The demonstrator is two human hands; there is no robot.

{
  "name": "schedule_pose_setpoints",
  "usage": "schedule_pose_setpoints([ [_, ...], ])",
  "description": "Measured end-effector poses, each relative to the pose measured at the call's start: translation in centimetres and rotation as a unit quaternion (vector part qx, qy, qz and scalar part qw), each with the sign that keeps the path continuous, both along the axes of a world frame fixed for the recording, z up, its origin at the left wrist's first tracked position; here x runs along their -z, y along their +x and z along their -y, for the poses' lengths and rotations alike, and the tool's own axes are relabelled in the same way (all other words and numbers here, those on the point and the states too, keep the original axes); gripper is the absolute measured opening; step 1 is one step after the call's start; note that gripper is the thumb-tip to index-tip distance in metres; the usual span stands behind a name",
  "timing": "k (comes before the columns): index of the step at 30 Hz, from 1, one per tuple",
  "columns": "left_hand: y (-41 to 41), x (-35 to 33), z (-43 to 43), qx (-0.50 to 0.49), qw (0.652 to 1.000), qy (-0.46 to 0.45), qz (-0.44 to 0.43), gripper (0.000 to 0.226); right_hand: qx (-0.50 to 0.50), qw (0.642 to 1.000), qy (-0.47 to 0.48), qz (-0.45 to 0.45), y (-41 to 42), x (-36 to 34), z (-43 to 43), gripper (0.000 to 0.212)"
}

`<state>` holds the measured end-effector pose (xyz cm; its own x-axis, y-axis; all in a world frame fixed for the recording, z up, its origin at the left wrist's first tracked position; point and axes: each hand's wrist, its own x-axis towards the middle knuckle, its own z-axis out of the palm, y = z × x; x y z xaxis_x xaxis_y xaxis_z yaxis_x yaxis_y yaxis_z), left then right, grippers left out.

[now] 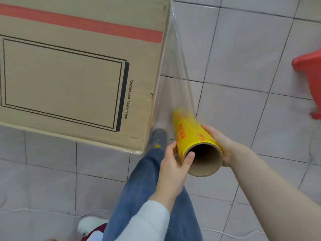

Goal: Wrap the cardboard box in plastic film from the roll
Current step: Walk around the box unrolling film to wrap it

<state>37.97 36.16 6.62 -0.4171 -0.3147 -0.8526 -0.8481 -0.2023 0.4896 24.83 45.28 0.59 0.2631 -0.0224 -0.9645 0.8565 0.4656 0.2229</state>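
Note:
A large brown cardboard box (pixel 73 72) with a red stripe and a black printed frame fills the upper left. Just right of its near corner is a yellow roll of plastic film (pixel 189 131) with a cardboard core, held upright. My left hand (pixel 173 167) grips the roll's near end, thumb on the core's rim. My right hand (pixel 218 143) cups the roll's other side. A clear sheet of film (pixel 175 70) stretches from the roll up to the box's right edge, and some film clings at the box's near corner.
The floor is pale grey tile (pixel 243 49). A red plastic stool (pixel 311 75) stands at the right edge. My leg in blue jeans and a grey shoe (pixel 157 138) are beside the box's corner. Something white and dark red (pixel 92 226) lies at the bottom.

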Motion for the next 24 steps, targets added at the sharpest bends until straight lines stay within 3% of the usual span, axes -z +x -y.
schedule_pose_setpoints([
  [5,0.7,0.1,1.2,0.153,0.988,0.027,0.001,0.101,-0.109,0.994,0.005,0.009,3.1,0.4,0.0,0.071],
  [10,0.5,0.8,2.5,0.247,0.969,-0.012,-0.003,0.08,-0.066,0.998,-0.007,-0.019,3.7,0.1,-1.0,0.065],
  [14,4.3,0.8,2.3,0.191,0.981,-0.018,-0.009,0.087,-0.05,0.995,0.029,-0.079,5.9,-0.2,-3.1,0.055],
  [19,8.4,-0.2,-0.1,0.124,0.992,-0.031,0.015,0.057,0.137,0.99,-0.01,-0.04,10.2,-0.6,-1.4,0.06],
  [22,9.9,-0.6,1.8,0.218,0.976,-0.009,0.025,0.033,0.119,0.992,0.01,-0.035,11.4,-0.7,-0.8,0.066],
  [24,10.3,-0.7,3.5,0.271,0.962,-0.002,0.017,0.043,0.079,0.996,0.032,-0.015,12.1,-0.9,-0.2,0.07],
])
